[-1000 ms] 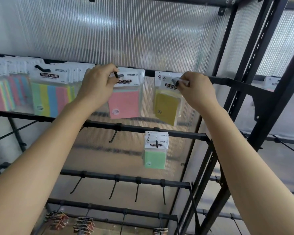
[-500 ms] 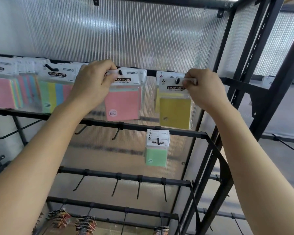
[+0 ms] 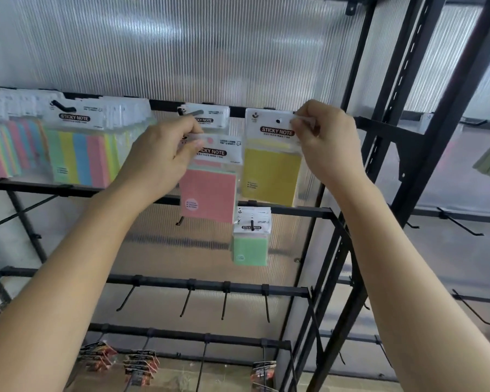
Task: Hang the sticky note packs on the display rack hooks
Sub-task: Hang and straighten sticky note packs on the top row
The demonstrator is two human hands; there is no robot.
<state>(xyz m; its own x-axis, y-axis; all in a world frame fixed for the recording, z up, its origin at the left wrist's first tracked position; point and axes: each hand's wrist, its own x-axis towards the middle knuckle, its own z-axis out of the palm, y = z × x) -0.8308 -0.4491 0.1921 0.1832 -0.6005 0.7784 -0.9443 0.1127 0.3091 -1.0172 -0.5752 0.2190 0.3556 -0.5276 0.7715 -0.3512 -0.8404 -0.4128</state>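
Fingers of my left hand (image 3: 159, 159) pinch the top edge of the pink pack (image 3: 208, 193), just under the top rail (image 3: 164, 104). My right hand (image 3: 326, 145) pinches the corner of the yellow pack (image 3: 270, 176), which sits on the hook (image 3: 279, 120) to the right.

We log the rack (image 3: 164, 282) as black metal, matt and smooth; the hooks (image 3: 224, 304) are thin rod of the same metal. The back panel (image 3: 181, 52) is ribbed translucent plastic with a soft sheen. The yellow pack (image 3: 270, 176) and pink pack (image 3: 208, 199) have glossy clear plastic sleeves, white card headers and matt paper blocks. The green pack (image 3: 250, 248) and multicolour pack (image 3: 77, 154) look the same.
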